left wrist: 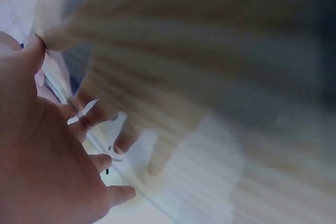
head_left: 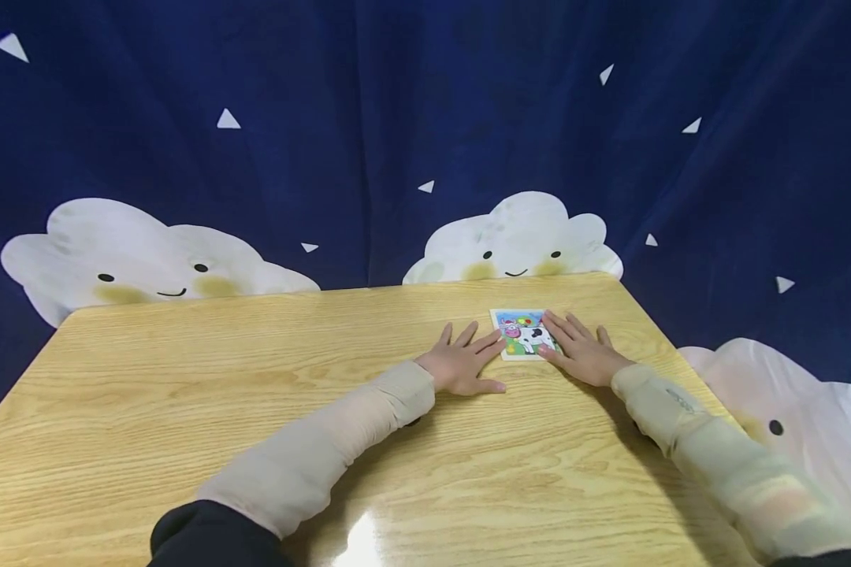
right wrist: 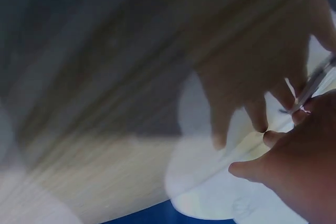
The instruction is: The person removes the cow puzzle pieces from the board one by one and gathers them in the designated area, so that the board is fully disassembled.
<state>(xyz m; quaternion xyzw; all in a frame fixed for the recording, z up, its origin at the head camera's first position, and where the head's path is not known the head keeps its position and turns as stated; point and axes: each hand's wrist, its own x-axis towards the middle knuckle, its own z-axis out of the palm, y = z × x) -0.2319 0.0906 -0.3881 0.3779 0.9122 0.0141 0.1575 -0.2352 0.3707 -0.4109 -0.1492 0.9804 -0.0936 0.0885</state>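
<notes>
A small square picture board [head_left: 530, 339] with a cartoon cow, a white border and a blue and green background lies flat on the wooden table. Fingers spread and straight, my left hand [head_left: 462, 365] rests with its fingertips at the board's left edge. My right hand [head_left: 585, 353] lies over the board's right side, its fingers extended and covering part of the picture. In the left wrist view, the left hand [left wrist: 47, 140] reaches toward the board's thin edge. The right wrist view has the right hand [right wrist: 302, 153] beside that board [right wrist: 317, 80], above the glossy tabletop's reflection.
The light wooden table [head_left: 220, 378] ends just beyond the board and to the right of my right arm. Behind it hangs a dark blue curtain [head_left: 369, 142] with white triangles and smiling clouds [head_left: 518, 236].
</notes>
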